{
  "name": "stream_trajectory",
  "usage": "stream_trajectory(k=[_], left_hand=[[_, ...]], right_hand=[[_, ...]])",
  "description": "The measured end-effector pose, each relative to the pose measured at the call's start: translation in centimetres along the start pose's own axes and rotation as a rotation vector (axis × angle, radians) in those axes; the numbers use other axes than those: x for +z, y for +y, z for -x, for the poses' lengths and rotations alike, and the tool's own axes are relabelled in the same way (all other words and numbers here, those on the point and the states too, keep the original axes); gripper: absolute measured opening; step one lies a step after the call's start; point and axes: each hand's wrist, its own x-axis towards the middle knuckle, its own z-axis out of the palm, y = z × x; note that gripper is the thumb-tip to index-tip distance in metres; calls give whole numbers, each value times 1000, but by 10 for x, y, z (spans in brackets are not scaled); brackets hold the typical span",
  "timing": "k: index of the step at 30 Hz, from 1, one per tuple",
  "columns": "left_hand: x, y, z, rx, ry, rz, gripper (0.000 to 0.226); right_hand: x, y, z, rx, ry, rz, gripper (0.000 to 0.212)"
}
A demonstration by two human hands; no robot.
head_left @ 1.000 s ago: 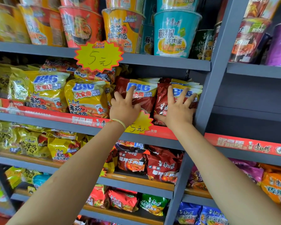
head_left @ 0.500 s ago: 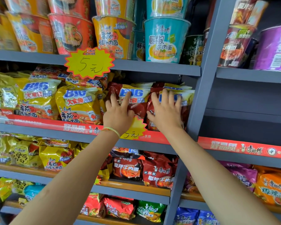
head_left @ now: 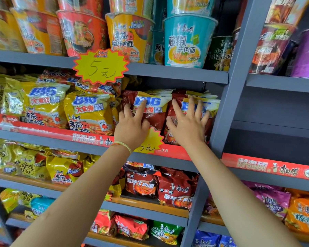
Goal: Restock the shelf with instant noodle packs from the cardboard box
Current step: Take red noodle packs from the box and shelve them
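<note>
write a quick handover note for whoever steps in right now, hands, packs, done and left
Left hand: open, fingers spread flat on the left dark red foil noodle pack.
Right hand: open, pressing the right dark red foil noodle pack beside the grey shelf upright.
Both packs stand on the grey shelf with the red front strip, right of the yellow foil noodle packs.
Done: these packs are on the shelf.
Left: the cardboard box is out of view; check it for more.

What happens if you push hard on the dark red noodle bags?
The dark red noodle packs look puffy and crinkly, so they would probably squash and crackle. Their shiny wrap may slide under the left hand and right hand.
</note>
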Motion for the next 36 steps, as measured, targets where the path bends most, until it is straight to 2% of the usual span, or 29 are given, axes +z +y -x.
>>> stream_trajectory(k=[2, 5, 7, 8, 10, 12, 14, 16, 17, 19, 21, 23, 26, 29, 31, 32, 34, 36], left_hand=[[-4, 1, 2, -9, -3, 46, 59], [-18, -1, 14, 127, 198, 168, 42], [-35, -11, 34, 204, 346, 276, 35], [-43, -19, 48, 173, 369, 322, 32], [-56, -45, 84, 10, 364, 344, 29], [-68, -77, 129, -201, 272, 262, 27], [-82, -111, 182, -458, 44, 104, 22], [-97, -144, 244, -771, -196, -24, 23], [-105, -157, 278, -903, -246, -32, 28], [-127, -172, 348, -1103, -172, -25, 30], [-155, -174, 416, -1270, -11, -74, 22], [-183, -174, 478, -1369, 174, -128, 20], [-224, -173, 556, -1516, 463, -190, 31], [-256, -180, 621, -1639, 637, -326, 36], [-275, -187, 659, -1706, 657, -523, 44], [-282, -192, 677, -1743, 618, -618, 46], [-294, -202, 707, -1820, 444, -689, 60], [-300, -212, 729, -1885, 234, -642, 80]], right_hand=[[-7, -9, 6, -51, 138, -66, 55], [-15, -36, 16, -248, 407, -269, 31], [-20, -59, 27, -384, 484, -484, 18], [-21, -72, 35, -457, 472, -584, 18], [-15, -100, 57, -560, 332, -781, 21], [3, -132, 84, -624, 98, -927, 22], [24, -170, 116, -703, -217, -993, 21], [43, -211, 153, -829, -574, -946, 19], [50, -232, 174, -903, -711, -908, 17], [57, -271, 220, -1048, -886, -888, 14], [50, -309, 271, -1197, -1006, -902, 13], [33, -345, 323, -1336, -1110, -922, 14], [-4, -394, 394, -1483, -1215, -939, 14], [-37, -437, 457, -1550, -1282, -1015, 16], [-60, -460, 493, -1532, -1369, -1020, 15], [-70, -470, 509, -1517, -1429, -994, 15], [-86, -491, 539, -1486, -1541, -946, 19], [-97, -508, 564, -1415, -1668, -941, 23]])
